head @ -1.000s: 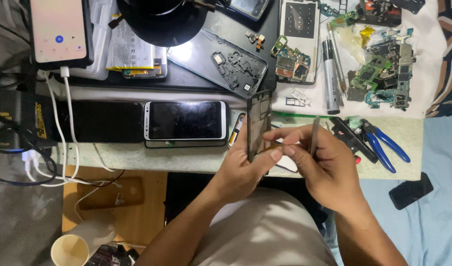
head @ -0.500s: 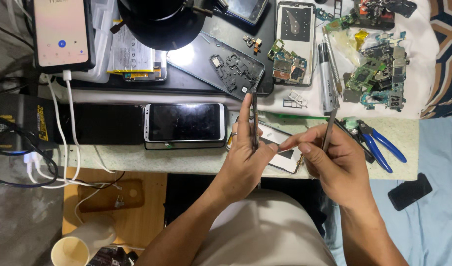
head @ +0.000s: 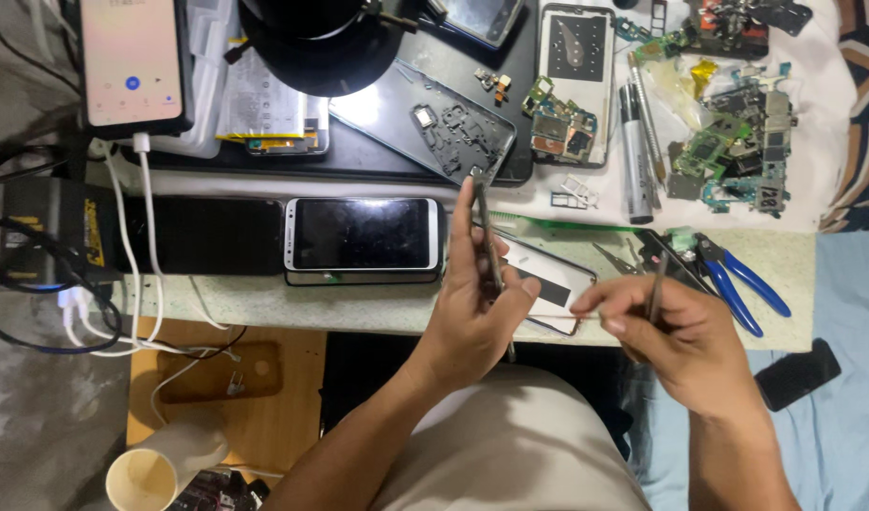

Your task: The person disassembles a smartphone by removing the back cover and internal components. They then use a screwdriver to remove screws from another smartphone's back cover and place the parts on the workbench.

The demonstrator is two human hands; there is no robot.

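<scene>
My left hand (head: 472, 317) grips a thin dark phone body (head: 487, 237), held upright and edge-on above the table's front edge. My right hand (head: 685, 345) is just to its right and pinches a slim metal tool (head: 658, 282). That hand's fingertips point toward my left thumb without touching it. A white phone part (head: 553, 284) lies flat on the table beneath and between both hands.
A white phone with a dark screen (head: 363, 237) lies left of my hands. A black lamp head (head: 321, 38), an opened phone back (head: 434, 123) and circuit boards (head: 737, 142) sit behind. Blue-handled pliers (head: 742, 279) lie at the right. A charging phone (head: 132, 61), cables and a paper cup (head: 143, 478) are at the left.
My left hand has turned the phone body from partly face-on to edge-on. My right hand has drawn slightly right and lower with the tool.
</scene>
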